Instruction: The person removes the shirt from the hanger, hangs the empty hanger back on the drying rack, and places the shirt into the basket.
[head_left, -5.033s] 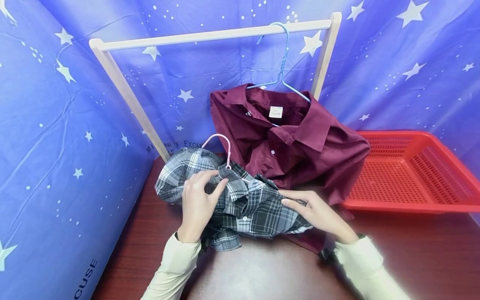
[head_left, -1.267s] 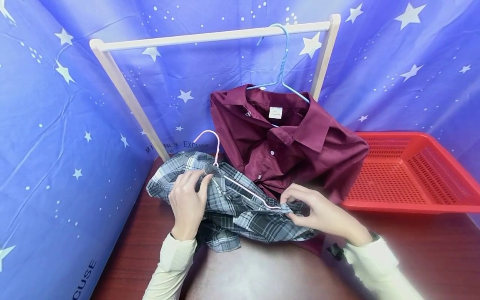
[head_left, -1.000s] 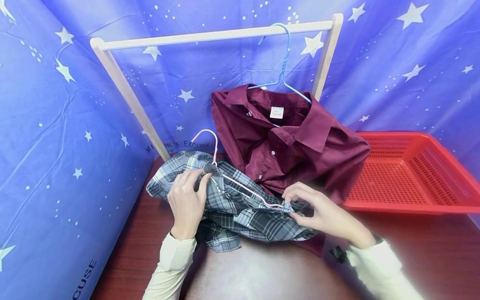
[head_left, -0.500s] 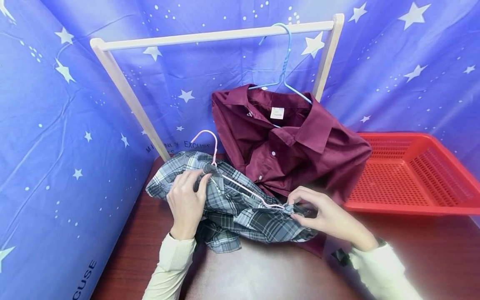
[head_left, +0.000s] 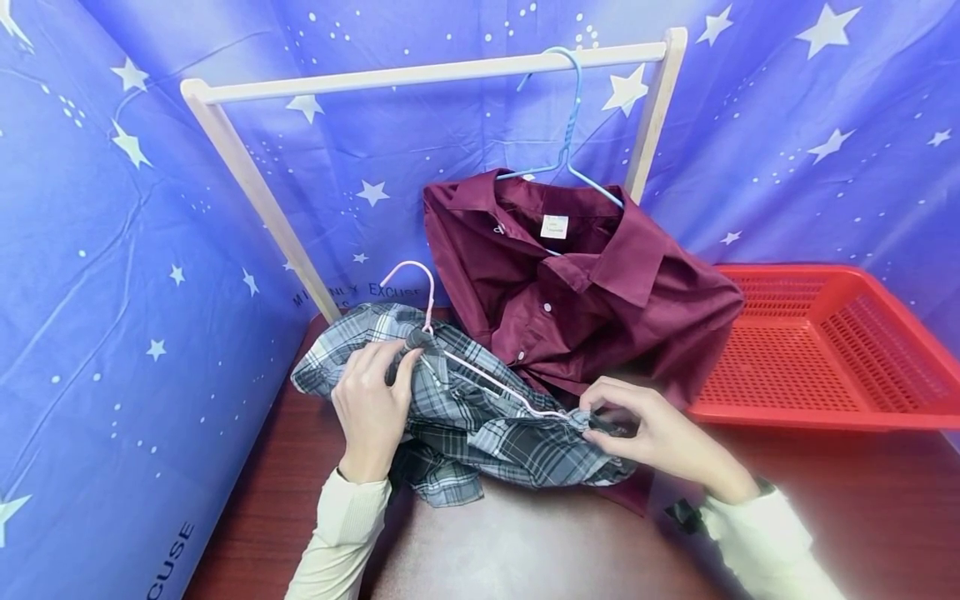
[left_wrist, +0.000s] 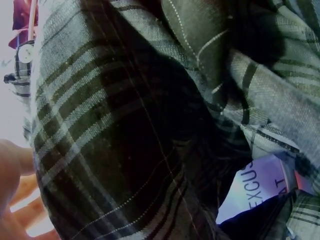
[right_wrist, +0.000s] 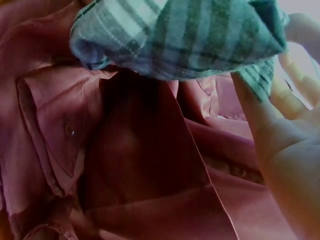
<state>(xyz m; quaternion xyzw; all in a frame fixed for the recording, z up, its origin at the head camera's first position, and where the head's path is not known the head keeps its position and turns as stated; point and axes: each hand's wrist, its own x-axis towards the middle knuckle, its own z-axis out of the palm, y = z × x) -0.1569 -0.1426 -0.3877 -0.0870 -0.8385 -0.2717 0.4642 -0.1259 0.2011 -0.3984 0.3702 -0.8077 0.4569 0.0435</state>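
Observation:
A grey plaid shirt [head_left: 517,446] lies bunched between my two hands. My left hand [head_left: 371,408] pinches its dark collar between thumb and fingers, just below the hook of a pink hanger [head_left: 431,296]. One pink arm of that hanger runs bare along the shirt's opening toward my right hand [head_left: 648,433]. There, thumb and fingers pinch a fold of the plaid cloth at the hanger's end. In the left wrist view the plaid cloth [left_wrist: 100,125] fills most of the picture. The right wrist view shows the plaid fold [right_wrist: 180,40] above maroon fabric.
Behind stands a wooden rack [head_left: 435,77]. From its bar hangs a maroon shirt [head_left: 570,300] on a blue hanger [head_left: 568,125]. A red plastic basket [head_left: 825,417] is at the right on the dark red table [head_left: 480,550]. Blue star-printed curtains [head_left: 112,275] surround the space.
Since the earliest frame, the pink hook has shifted left, the hanger's right arm has come into sight, and my right hand has taken a pinch of the shirt there. The last second shows little movement.

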